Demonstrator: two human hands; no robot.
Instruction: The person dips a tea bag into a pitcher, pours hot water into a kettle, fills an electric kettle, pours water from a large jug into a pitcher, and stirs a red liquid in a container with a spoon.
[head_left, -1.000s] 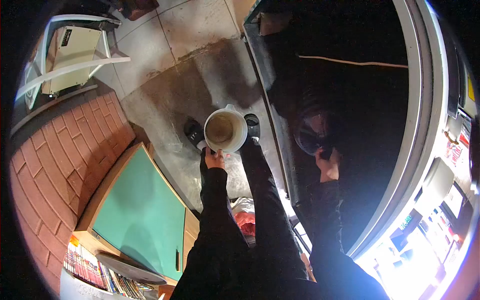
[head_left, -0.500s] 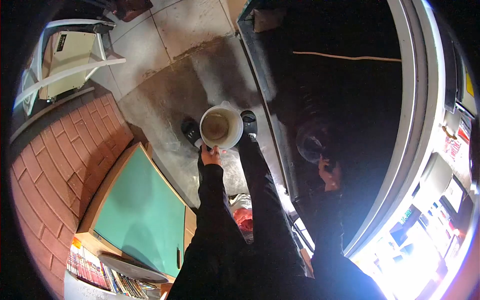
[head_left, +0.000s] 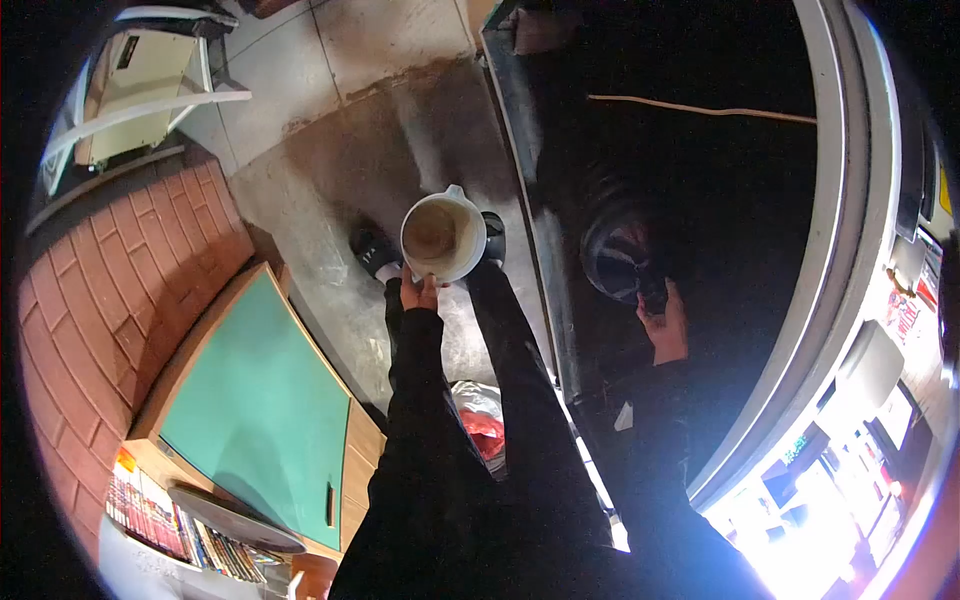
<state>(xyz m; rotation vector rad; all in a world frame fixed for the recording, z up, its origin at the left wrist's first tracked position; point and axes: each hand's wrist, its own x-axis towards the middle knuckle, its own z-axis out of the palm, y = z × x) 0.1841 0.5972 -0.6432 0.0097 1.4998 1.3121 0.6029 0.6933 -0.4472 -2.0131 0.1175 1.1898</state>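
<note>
a bucket (head_left: 464,245) is being held just beyond the left hand (head_left: 419,292), which is touching its near side. the left shoe (head_left: 373,250) is resting ahead and left of that hand; the right shoe (head_left: 494,238), ahead and right, across the bucket. a bundle (head_left: 480,420) is lying behind the hand, between the legs. a cabinet (head_left: 255,400) is standing to its left, with brickwork (head_left: 135,290) running farther left and books (head_left: 150,510) sitting behind the cabinet. ahead-left of the right hand (head_left: 664,328), a container (head_left: 620,248) is sitting close; contact is too dark to tell. a cord (head_left: 700,107) is stretching well beyond.
</note>
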